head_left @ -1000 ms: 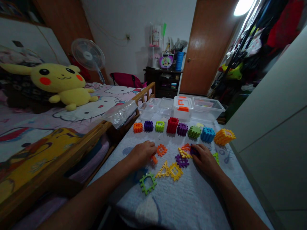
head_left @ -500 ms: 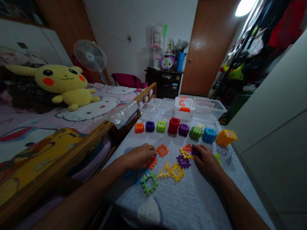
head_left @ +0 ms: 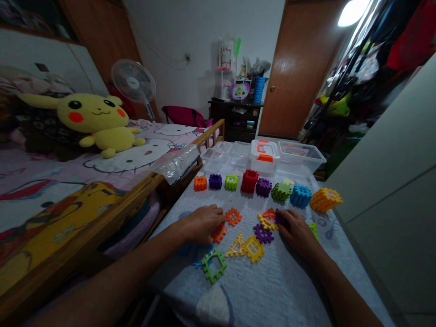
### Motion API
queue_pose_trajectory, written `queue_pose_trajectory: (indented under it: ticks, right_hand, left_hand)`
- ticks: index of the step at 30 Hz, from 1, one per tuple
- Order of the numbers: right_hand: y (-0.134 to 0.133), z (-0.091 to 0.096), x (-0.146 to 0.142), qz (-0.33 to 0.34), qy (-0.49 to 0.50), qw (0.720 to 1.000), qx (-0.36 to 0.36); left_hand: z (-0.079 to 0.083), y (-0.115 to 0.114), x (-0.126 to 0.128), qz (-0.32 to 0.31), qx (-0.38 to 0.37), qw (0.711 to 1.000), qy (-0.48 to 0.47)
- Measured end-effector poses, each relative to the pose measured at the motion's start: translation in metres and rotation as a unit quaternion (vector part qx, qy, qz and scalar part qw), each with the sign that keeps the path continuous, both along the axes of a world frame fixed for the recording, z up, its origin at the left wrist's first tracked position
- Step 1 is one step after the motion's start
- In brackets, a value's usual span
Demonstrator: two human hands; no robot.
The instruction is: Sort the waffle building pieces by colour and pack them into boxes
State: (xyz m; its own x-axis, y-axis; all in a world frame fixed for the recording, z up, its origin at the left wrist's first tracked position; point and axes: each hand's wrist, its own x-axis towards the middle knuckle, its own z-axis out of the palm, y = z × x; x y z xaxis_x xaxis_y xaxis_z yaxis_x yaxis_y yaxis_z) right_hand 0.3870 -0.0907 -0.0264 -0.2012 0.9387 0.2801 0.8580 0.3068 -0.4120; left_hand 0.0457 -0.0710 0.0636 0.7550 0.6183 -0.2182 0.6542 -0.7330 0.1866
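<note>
Flat plastic waffle tiles lie on a cloth-covered table (head_left: 272, 290). My left hand (head_left: 200, 223) rests palm down on an orange tile (head_left: 219, 232), fingers curled over it, with a second orange tile (head_left: 233, 216) just beyond. My right hand (head_left: 295, 229) lies over a dark purple tile (head_left: 281, 219), fingertips pinching it, next to a yellow tile (head_left: 266, 222) and a purple tile (head_left: 263, 234). Nearer me lie a green frame tile (head_left: 213, 265) and joined yellow tiles (head_left: 248, 247). A row of built cubes runs behind, from orange (head_left: 200, 183) through red (head_left: 250, 180) to a yellow-orange one (head_left: 325, 200).
Clear plastic boxes (head_left: 299, 156) and a white box with an orange handle (head_left: 265, 154) stand at the table's far edge. A wooden bed rail (head_left: 143, 186) borders the left, with a yellow plush toy (head_left: 93, 120) on the bed. A grey cabinet wall (head_left: 391, 172) closes the right side.
Both hands stay on the tiles with almost no movement; the left hand has shifted slightly over the orange tile. The view has drifted a little, shifting everything right and down.
</note>
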Motion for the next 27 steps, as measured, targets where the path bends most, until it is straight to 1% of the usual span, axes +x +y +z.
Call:
queue_pose_trajectory:
  ticks: [3,6,12,16,23,27]
  right_hand:
    - [0.0,0.0,0.0,0.004,0.002,1.0,-0.003]
    - [-0.001,0.0,0.0,0.003,0.005,1.0,-0.005]
    - [-0.002,0.002,-0.001,0.003,0.013,1.0,-0.003]
    - [-0.003,0.005,-0.003,0.0,0.013,1.0,-0.012]
    - [-0.004,0.007,-0.004,-0.002,0.018,1.0,-0.013]
    - [-0.003,0.006,-0.002,0.0,0.021,1.0,-0.019]
  left_hand:
    - [0.008,0.01,0.003,0.012,0.011,0.999,-0.029]
    - [0.008,0.024,0.013,0.012,0.025,0.999,-0.032]
    - [-0.011,0.043,0.04,-0.024,0.037,0.999,-0.026]
    - [-0.017,0.047,0.048,-0.039,0.033,0.999,-0.008]
    - [-0.011,0.046,0.052,-0.046,0.019,0.999,0.018]
    - [-0.009,0.046,0.053,-0.045,0.025,0.998,0.03]
